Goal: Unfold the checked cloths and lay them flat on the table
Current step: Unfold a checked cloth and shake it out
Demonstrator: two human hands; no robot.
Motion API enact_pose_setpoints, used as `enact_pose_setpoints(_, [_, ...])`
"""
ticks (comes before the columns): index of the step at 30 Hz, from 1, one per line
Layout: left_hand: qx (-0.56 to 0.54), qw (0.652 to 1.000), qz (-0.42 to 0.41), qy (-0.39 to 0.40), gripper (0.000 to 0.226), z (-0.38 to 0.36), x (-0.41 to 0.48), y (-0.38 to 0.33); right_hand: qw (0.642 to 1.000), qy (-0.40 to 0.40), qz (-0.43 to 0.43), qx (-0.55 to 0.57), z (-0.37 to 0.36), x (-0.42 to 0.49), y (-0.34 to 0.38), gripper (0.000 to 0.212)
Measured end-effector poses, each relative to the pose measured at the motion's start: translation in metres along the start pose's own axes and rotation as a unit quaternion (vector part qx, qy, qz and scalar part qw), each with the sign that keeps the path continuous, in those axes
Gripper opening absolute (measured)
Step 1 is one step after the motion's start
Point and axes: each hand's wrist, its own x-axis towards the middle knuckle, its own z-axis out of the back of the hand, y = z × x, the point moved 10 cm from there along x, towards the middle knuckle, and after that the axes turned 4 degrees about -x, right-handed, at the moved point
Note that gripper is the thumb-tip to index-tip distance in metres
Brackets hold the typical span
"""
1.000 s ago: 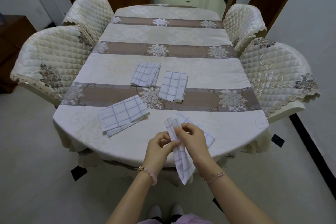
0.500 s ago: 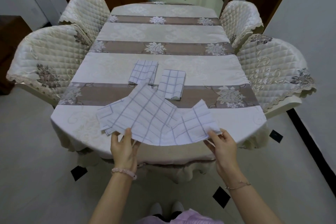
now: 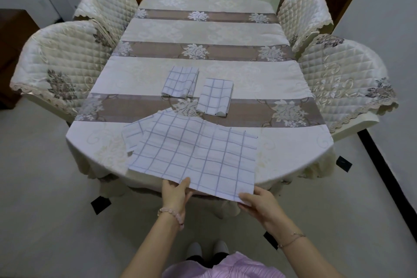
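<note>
Now the opened checked cloth (image 3: 194, 153) lies spread at the near end of the desk (image 3: 293, 149), its near edge hanging past the rim. The left hand (image 3: 174, 194) pinches that edge, thumb on top. The right hand (image 3: 259, 203) pinches the near right corner the same way. The cloth's left side covers part of a folded cloth (image 3: 132, 135). Farther back, two more folded cloths lie side by side, one to the left (image 3: 180, 84) and one to the right (image 3: 214, 98).
</note>
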Motion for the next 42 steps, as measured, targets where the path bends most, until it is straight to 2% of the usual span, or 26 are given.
enact_pose_setpoints(3, [0.032,0.999,-0.027,-0.009,0.022,0.0,0.001,-0.008,0.999,0.041,0.001,-0.018,-0.001,-0.004,0.007,0.025])
enact_pose_setpoints(6, [0.084,0.995,-0.036,0.038,0.028,-0.002,0.005,-0.012,1.0,0.019,0.013,0.017,0.014,0.004,0.022,0.027])
enact_pose_setpoints(10, [0.092,0.99,-0.042,0.102,0.015,-0.005,0.004,-0.02,0.998,0.012,0.044,0.031,0.021,0.016,0.053,0.023])
enact_pose_setpoints(15, [0.116,0.979,-0.021,0.165,0.033,-0.003,0.012,-0.023,0.997,-0.03,0.055,0.047,0.028,0.038,0.08,0.029])
enact_pose_setpoints(17, [0.135,0.973,-0.009,0.184,0.039,-0.001,0.013,-0.026,0.997,-0.054,0.052,0.012,0.032,0.044,0.086,0.027])
enact_pose_setpoints(20, [0.152,0.964,0.012,0.217,0.041,-0.003,0.014,-0.029,0.992,-0.046,0.058,-0.103,0.031,0.044,0.095,0.007])
enact_pose_setpoints(23, [0.149,0.967,-0.005,0.207,0.029,-0.005,0.019,-0.042,0.974,-0.01,0.07,-0.213,0.024,0.039,0.101,0.011])
enact_pose_setpoints(26, [0.159,0.976,-0.053,0.14,0.024,-0.003,0.025,-0.062,0.964,-0.013,0.062,-0.259,0.029,0.036,0.093,0.017])
enact_pose_setpoints(28, [0.153,0.978,-0.085,0.111,0.027,-0.007,0.028,-0.076,0.966,-0.01,0.053,-0.253,0.033,0.032,0.084,0.017])
enact_pose_setpoints(31, [0.147,0.977,-0.111,0.109,0.021,-0.027,0.029,-0.089,0.973,0.011,0.034,-0.227,0.036,0.019,0.067,0.018])
enact_pose_setpoints(33, [0.166,0.972,-0.122,0.11,0.032,-0.042,0.03,-0.098,0.978,0.024,0.027,-0.206,0.035,0.011,0.057,0.019])
enact_pose_setpoints(36, [0.263,0.942,-0.189,0.089,0.048,-0.058,0.032,-0.109,0.988,0.022,0.028,-0.149,0.035,0.005,0.044,0.02])
enact_pose_setpoints(38, [0.342,0.903,-0.256,0.042,0.055,-0.061,0.022,-0.112,0.995,0.013,0.031,-0.094,0.031,0.003,0.038,0.02])
enact_pose_setpoints(40, [0.412,0.841,-0.35,0.019,0.054,-0.068,-0.006,-0.112,0.997,0.016,0.034,-0.066,0.023,0.001,0.034,0.02])
enact_pose_setpoints(42, [0.465,0.756,-0.46,0.031,0.048,-0.079,-0.042,-0.102,0.998,0.023,0.039,-0.051,0.012,-0.003,0.034,0.018])
